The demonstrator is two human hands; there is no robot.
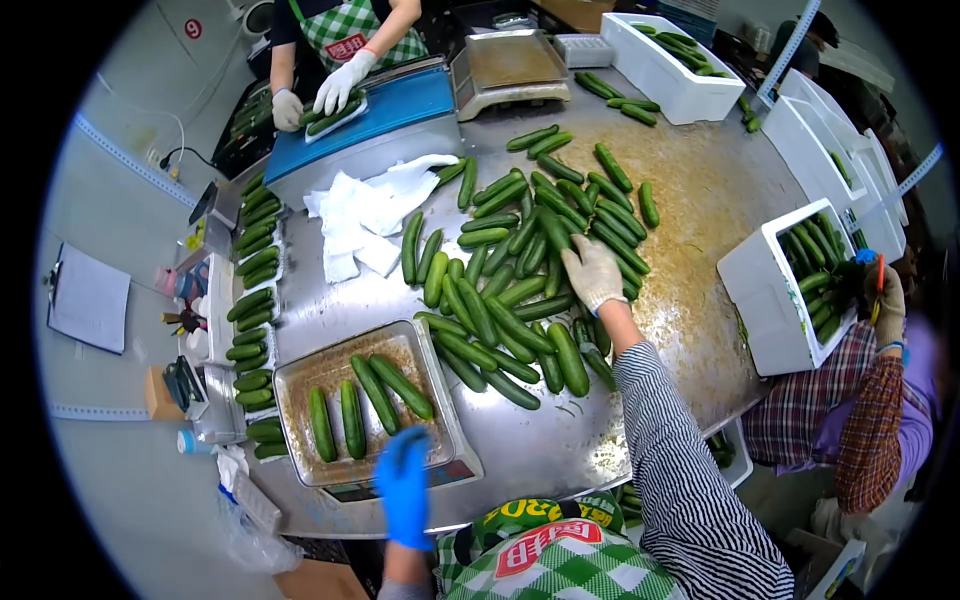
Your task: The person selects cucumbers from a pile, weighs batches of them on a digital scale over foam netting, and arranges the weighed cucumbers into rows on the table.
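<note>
My right hand [592, 272], in a white knit glove, reaches into the loose heap of cucumbers [510, 330] in the middle of the metal table. Its fingers are closed on the end of a cucumber [553, 230], partly hidden beneath them. My left hand [403, 487], in a blue glove, hangs over the front edge of the scale [432, 365], and motion smears its fingers. On the scale's stained pan lie several cucumbers [352, 420], spaced apart and roughly lengthwise. The nearest one to the blue glove is the slanted cucumber [375, 394].
Packed trays of cucumbers [259, 265] line the left edge. A white cloth [360, 215] lies beside the blue-topped machine [400, 108], where another person's gloved hands [343, 83] handle a tray. Foam boxes [755, 290] stand right, near a co-worker holding an orange-handled tool [880, 280].
</note>
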